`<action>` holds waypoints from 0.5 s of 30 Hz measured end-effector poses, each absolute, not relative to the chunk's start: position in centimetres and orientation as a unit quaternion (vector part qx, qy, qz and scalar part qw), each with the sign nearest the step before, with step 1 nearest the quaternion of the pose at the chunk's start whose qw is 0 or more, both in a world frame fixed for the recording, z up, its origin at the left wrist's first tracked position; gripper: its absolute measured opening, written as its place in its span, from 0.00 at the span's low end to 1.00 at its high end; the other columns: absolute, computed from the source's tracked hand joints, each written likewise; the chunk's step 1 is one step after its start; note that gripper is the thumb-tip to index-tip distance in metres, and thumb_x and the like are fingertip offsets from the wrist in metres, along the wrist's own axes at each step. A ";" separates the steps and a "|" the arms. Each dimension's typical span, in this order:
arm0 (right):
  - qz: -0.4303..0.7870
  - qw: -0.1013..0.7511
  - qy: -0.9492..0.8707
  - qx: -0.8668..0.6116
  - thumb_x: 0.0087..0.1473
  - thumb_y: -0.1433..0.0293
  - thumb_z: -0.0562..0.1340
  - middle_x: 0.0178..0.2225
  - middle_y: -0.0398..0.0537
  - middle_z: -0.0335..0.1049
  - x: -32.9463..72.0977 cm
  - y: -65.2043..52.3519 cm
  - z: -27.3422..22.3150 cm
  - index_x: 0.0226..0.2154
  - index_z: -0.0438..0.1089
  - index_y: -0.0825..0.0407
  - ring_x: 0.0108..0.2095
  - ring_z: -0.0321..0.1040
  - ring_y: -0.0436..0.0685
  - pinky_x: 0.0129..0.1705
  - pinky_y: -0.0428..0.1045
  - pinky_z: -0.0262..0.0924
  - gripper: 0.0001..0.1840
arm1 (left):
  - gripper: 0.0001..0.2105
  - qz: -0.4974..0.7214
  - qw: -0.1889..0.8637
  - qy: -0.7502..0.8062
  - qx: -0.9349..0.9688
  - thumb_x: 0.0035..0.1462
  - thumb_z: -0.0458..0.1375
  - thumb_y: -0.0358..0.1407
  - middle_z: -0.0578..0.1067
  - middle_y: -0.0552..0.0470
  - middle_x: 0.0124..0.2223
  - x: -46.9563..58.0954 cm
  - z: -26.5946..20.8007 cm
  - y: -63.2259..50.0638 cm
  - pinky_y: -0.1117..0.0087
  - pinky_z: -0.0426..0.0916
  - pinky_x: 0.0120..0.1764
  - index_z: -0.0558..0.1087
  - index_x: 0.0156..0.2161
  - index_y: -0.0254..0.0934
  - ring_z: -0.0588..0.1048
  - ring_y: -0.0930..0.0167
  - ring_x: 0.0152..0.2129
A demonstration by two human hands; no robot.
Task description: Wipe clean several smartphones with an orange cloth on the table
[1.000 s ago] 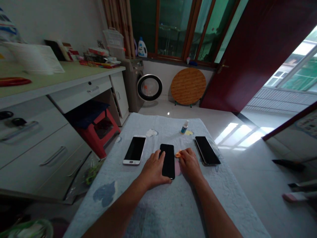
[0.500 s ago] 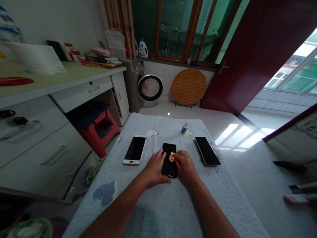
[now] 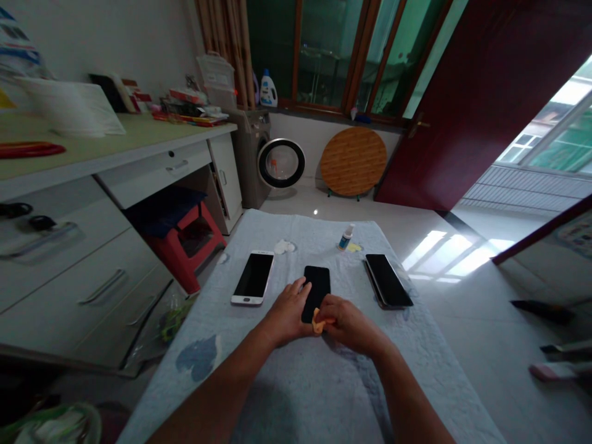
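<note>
A black smartphone (image 3: 317, 285) lies flat on the cloth-covered table, screen up. My left hand (image 3: 290, 310) grips it along its left side, with fingertips on that edge and the thumb by its lower end. Pinched in my right hand (image 3: 345, 320) is a small orange cloth (image 3: 318, 322), pressed on the phone's bottom end. To the left lies a white smartphone (image 3: 253, 277) with a dark screen. On the right is another dark phone (image 3: 388, 280), seemingly on top of something flat. A small spray bottle (image 3: 346, 237) stands upright beyond the phones.
A pale blue patterned cloth (image 3: 319, 394) covers the table. Left of it are a red stool (image 3: 189, 246) and a white desk (image 3: 111, 185) with drawers. Behind stand a washing machine (image 3: 252, 154) with its door open and a round wooden board (image 3: 354, 161) against the wall.
My right hand has moved the orange cloth down the phone, from the middle of its screen to its bottom end. My left hand stays on the phone's left side.
</note>
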State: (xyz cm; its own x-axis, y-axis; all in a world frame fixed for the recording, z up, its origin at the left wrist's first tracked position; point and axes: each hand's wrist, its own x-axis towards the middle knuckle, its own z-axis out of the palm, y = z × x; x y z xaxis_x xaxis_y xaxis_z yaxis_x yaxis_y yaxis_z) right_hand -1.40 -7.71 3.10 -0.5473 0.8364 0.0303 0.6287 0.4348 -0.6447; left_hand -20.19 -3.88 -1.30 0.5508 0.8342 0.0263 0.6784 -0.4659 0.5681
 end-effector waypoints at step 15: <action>0.286 0.205 -0.819 -0.454 0.49 0.82 0.56 0.33 0.44 0.68 -1.9 -7.5 2.8 0.31 0.73 0.51 0.36 0.64 0.51 0.40 0.45 0.56 0.13 | 0.47 0.127 0.294 0.424 0.847 0.38 0.70 0.43 0.53 0.36 0.65 -20.8 -0.5 -3.4 0.55 0.53 0.61 0.56 0.63 0.34 0.54 0.53 0.62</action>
